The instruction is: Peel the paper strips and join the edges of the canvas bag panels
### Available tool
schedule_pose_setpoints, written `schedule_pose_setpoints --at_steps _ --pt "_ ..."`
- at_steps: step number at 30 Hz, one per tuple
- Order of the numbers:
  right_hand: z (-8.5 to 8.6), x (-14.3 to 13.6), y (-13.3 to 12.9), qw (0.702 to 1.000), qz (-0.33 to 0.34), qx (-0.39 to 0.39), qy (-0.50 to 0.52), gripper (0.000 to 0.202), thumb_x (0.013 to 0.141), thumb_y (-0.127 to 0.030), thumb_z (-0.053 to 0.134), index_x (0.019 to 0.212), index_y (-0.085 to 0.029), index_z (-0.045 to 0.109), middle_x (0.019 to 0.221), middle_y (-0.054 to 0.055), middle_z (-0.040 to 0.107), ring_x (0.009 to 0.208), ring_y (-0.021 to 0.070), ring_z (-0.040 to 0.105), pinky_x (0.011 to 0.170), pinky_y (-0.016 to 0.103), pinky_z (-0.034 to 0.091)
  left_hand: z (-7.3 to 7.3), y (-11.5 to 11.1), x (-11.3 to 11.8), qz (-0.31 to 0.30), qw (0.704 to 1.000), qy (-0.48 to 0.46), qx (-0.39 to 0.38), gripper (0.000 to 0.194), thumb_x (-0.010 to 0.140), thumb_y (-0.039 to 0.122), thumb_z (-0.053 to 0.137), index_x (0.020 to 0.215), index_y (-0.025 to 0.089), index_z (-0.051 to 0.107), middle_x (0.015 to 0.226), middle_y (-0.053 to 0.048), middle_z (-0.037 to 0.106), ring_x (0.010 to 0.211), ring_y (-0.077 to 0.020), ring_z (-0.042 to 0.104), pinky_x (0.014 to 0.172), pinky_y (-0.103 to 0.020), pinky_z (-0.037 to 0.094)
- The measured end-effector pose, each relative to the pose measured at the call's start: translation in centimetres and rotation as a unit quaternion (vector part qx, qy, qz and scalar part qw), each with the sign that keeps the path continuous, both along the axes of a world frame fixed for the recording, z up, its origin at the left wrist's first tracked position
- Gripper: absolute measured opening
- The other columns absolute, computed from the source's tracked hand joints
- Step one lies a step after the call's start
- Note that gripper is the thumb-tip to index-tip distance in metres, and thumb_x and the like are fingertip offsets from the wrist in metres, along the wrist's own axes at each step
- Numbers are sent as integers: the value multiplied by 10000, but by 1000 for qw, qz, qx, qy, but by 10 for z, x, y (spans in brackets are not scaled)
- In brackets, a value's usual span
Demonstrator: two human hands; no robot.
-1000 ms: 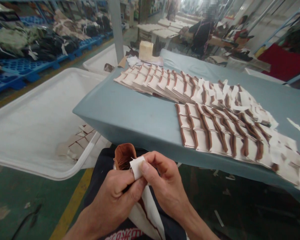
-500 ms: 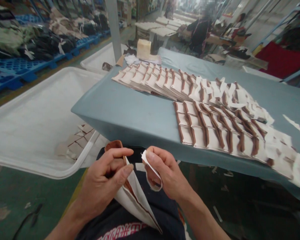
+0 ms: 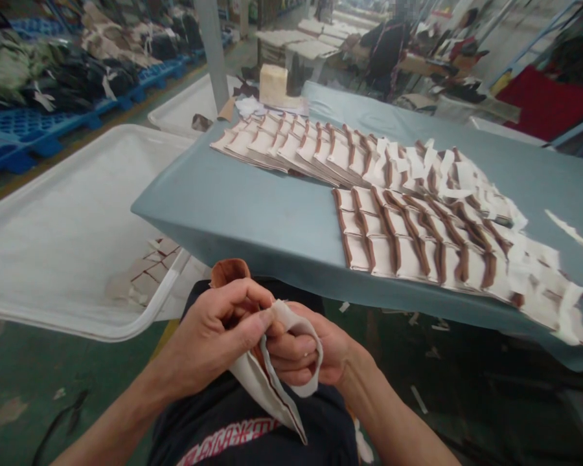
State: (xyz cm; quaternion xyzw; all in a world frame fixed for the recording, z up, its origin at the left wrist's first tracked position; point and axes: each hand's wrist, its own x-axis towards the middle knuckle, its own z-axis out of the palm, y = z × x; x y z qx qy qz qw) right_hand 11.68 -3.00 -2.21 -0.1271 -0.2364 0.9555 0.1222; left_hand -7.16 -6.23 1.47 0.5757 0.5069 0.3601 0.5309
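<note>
My left hand (image 3: 233, 327) is closed on a folded fabric piece (image 3: 267, 401), off-white with a brown inner side, which hangs down over my lap. Its brown upper end (image 3: 230, 270) sticks out above the fingers. Against it, my right hand (image 3: 315, 346) is closed with a curled white strip (image 3: 317, 369) looped around its fingers. The strip's upper end lies at the left thumb and fingertips, where the hands touch. Exactly which fingers pinch it is partly hidden.
A blue-covered table (image 3: 233, 200) stands ahead, bearing overlapping rows of cream pieces with brown edges (image 3: 379, 252) and loose white strips (image 3: 459, 178). At left is a white bin (image 3: 140, 323) with several pieces inside. A person (image 3: 386, 55) sits beyond the table.
My right hand has moved left to meet my left hand, bringing the white strip against the folded fabric piece. My left fingers have closed toward the strip's end. The view has shifted slightly.
</note>
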Motion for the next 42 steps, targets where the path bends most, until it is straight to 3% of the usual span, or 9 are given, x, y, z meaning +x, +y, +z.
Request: schedule_pose_setpoints --at_steps 4,7,9,12,19,25,30,37,42 --pt "0 10 -1 973 -93 158 -143 482 986 -645 711 786 -211 646 489 -85 498 420 100 370 442 218 379 0 2 -1 -3 997 -9 -78 291 900 466 686 852 179 688 614 14 661 500 -120 557 474 -181 395" --pt "5 20 1 893 -224 316 -228 560 1089 -682 597 915 -178 770 857 28 762 784 155 663 718 247 528 -5 1 -3 -5 994 -20 -112 341 922 526 688 850 194 660 574 42 603 477 -124 548 456 -180 381" --pt "10 22 1 840 -261 401 -255 505 1063 -672 655 1024 -187 792 999 41 786 925 184 697 839 284 548 -9 1 -5 3 994 -17 -108 361 932 548 692 858 196 663 573 51 586 472 -119 533 450 -178 368" --pt "12 17 0 816 -277 426 -276 382 974 -559 816 954 -185 739 889 10 735 813 157 655 777 276 527 -9 2 -6 8 996 5 -94 369 927 550 695 853 189 675 573 47 588 466 -124 537 452 -185 361" --pt "2 0 -13 860 -321 299 -261 545 935 -698 825 857 -199 621 616 -89 501 529 76 426 505 204 345 -8 -2 -8 56 997 20 -39 402 1020 585 640 862 215 624 652 35 630 523 -160 632 500 -239 426" --pt "-10 -16 -33 905 -294 190 -243 646 853 -802 848 864 -209 593 536 -118 446 452 45 304 445 181 239 -40 -27 -14 202 973 90 73 673 1143 737 372 682 250 425 624 47 416 578 -158 432 541 -294 358" --pt "-20 -26 -42 911 -284 164 -252 683 797 -840 852 855 -206 605 527 -117 442 440 41 286 428 181 231 -50 -44 -24 143 984 96 41 746 1129 763 344 638 230 518 571 41 444 511 -150 372 502 -310 303" --pt "-19 -26 -43 906 -282 163 -270 624 802 -791 841 858 -218 599 508 -123 435 420 46 275 405 185 227 -33 -53 -45 0 991 134 -8 302 1001 415 617 859 203 780 752 6 739 671 -180 635 609 -235 467" --pt "-11 -21 -46 890 -306 170 -293 606 825 -767 848 856 -221 588 496 -131 425 418 49 291 417 180 260 -21 -53 -50 -37 987 153 -33 288 978 399 613 865 208 796 844 -18 819 778 -223 722 710 -247 549"
